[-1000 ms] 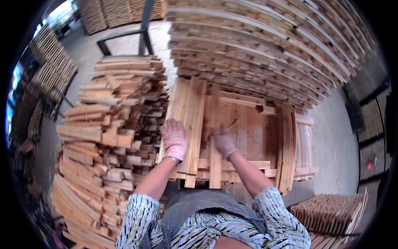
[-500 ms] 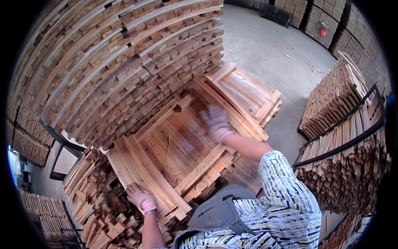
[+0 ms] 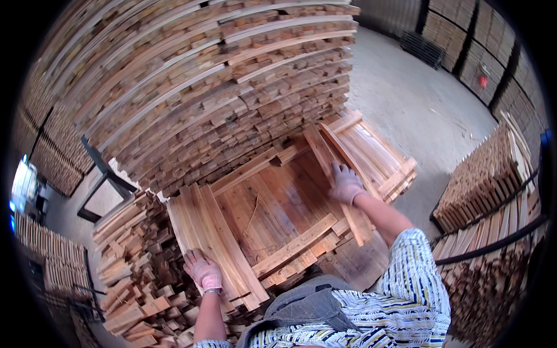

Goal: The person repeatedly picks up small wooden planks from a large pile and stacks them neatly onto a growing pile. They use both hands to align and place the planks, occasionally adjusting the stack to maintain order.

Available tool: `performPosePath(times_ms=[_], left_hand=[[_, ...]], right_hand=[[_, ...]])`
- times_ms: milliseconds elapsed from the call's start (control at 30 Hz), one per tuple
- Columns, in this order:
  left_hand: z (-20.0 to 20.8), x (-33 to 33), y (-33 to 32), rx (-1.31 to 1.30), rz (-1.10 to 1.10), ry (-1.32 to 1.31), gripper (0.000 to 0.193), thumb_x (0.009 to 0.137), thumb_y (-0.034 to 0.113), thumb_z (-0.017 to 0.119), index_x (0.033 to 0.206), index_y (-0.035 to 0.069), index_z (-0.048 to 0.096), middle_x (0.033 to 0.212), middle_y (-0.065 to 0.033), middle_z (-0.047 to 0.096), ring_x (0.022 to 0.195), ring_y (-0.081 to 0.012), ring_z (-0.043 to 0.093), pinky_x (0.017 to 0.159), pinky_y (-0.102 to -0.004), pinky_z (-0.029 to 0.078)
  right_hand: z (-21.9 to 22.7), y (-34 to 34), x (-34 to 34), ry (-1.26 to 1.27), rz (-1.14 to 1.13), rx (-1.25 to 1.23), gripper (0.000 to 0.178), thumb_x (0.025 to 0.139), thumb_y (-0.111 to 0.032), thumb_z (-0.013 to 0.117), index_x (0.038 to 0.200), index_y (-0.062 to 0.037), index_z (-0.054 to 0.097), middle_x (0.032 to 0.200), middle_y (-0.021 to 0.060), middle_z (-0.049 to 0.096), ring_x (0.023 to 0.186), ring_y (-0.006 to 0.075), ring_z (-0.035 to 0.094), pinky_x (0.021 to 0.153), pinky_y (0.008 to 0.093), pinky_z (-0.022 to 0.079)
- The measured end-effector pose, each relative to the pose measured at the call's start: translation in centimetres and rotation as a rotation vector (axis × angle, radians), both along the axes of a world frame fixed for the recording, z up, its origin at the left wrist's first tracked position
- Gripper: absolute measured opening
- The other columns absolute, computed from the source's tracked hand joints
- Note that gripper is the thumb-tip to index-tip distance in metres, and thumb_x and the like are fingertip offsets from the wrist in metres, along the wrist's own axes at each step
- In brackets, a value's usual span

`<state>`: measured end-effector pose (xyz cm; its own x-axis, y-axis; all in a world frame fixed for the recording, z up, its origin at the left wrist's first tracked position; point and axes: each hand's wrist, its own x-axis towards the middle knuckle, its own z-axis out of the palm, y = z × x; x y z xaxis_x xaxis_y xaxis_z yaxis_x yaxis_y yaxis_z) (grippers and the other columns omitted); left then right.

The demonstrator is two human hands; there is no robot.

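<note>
My left hand [image 3: 203, 271], in a pale pink work glove, lies flat with its fingers apart on the near end of a row of narrow planks [image 3: 200, 223]. My right hand [image 3: 347, 184], gloved too, closes around a loose wooden board [image 3: 319, 149] that slants across the work surface; its near end sticks out toward me. Another narrow board [image 3: 343, 149] lies just right of it. Between my hands is a slatted wooden panel [image 3: 261, 203] with crosspieces along its far and near edges. A thin splinter [image 3: 253, 213] rests on it.
A tall stack of sawn lumber [image 3: 232, 98] rises behind the panel. Cut wood pieces [image 3: 139, 284] are heaped at the left. More lumber [image 3: 481, 180] stands at the right beside a curved black metal bar [image 3: 493, 246]. A dark metal frame [image 3: 107, 185] stands at the left.
My right hand has come down onto the loose board, which now slants more steeply, its near end closer to me. My left hand stays on the planks. The whole view has shifted.
</note>
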<state>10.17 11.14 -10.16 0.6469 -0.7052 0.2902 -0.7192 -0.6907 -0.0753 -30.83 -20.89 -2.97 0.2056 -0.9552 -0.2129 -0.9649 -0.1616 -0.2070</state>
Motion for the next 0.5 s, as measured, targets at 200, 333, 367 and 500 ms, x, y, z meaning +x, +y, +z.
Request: performPosePath(times_ms=[200,333,367,500], left_hand=[[2.0,-0.8,-0.5,-0.03,-0.016,0.049,0.041,0.086,0.026,0.057,0.122,0.005,0.058,0.137,-0.0164,0.052,0.131,-0.0339,0.044,0.107,-0.0486,0.033],[2.7,-1.1,-0.4,-0.072,-0.011,0.055,0.037,0.087,0.024,0.057,0.118,0.005,0.059,0.13,-0.0161,0.054,0.126,-0.0336,0.047,0.105,-0.0488,0.034],[2.8,-1.1,-0.4,-0.109,-0.021,-0.018,0.036,0.086,0.024,0.057,0.117,0.005,0.058,0.128,-0.0158,0.055,0.125,-0.0333,0.047,0.105,-0.0485,0.034],[3.0,-0.8,-0.4,-0.025,0.049,0.19,0.045,0.086,0.032,0.06,0.124,0.008,0.056,0.141,-0.015,0.048,0.138,-0.0301,0.039,0.111,-0.0498,0.028]], right_hand=[[-2.1,1.7,4.9,0.1,-0.177,-0.137,0.091,0.078,-0.039,0.076,0.153,-0.0184,0.03,0.14,0.0226,0.047,0.127,0.0416,0.05,0.103,0.0512,0.046],[-3.6,3.8,6.9,0.05,0.066,0.119,0.096,0.082,-0.042,0.074,0.158,-0.0172,0.021,0.145,0.0255,0.044,0.131,0.0441,0.049,0.108,0.0494,0.044],[-4.0,4.2,7.3,-0.057,-0.008,0.054,0.098,0.082,-0.042,0.074,0.159,-0.0145,0.018,0.146,0.0267,0.043,0.131,0.044,0.049,0.108,0.0485,0.044],[-4.1,4.4,7.7,-0.467,-0.03,0.12,0.104,0.083,-0.039,0.072,0.158,-0.0029,0.009,0.148,0.0301,0.046,0.134,0.0388,0.052,0.108,0.0392,0.043]])
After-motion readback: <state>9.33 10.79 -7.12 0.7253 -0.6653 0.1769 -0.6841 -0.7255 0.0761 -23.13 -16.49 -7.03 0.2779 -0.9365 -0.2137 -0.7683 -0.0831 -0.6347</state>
